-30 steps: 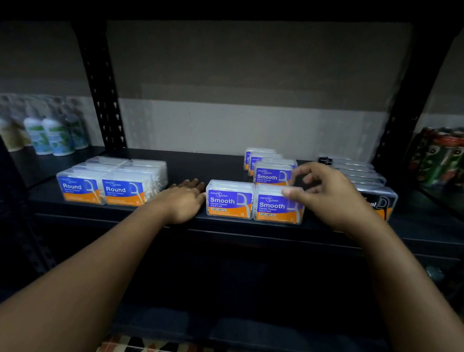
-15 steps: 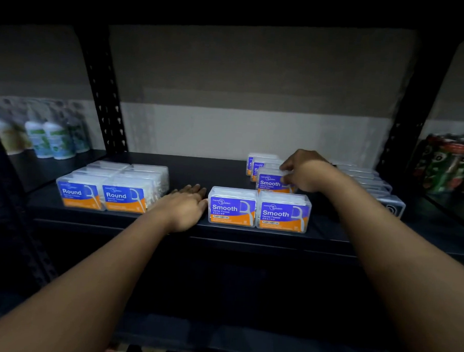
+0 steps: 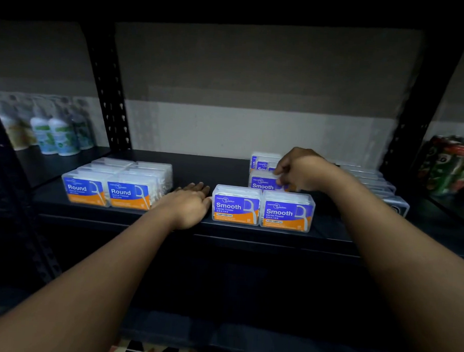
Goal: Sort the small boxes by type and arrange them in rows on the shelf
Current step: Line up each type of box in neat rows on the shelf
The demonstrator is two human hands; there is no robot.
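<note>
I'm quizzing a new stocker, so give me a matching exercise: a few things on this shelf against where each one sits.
Things:
1. Round boxes
2. front Smooth boxes
3. left hand
4. right hand

Places:
A. at a Smooth box in the row behind the front pair
B. left part of the shelf
C. flat on the shelf between the two groups
D. front edge, right of centre

Pairs: 1-B, 2-D, 3-C, 4-A

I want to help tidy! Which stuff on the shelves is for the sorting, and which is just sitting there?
For the job:
Round boxes
Smooth boxes
dark-label boxes
left hand, flat on the shelf
right hand, holding a Smooth box behind

Just sitting there:
bottles
cans
</note>
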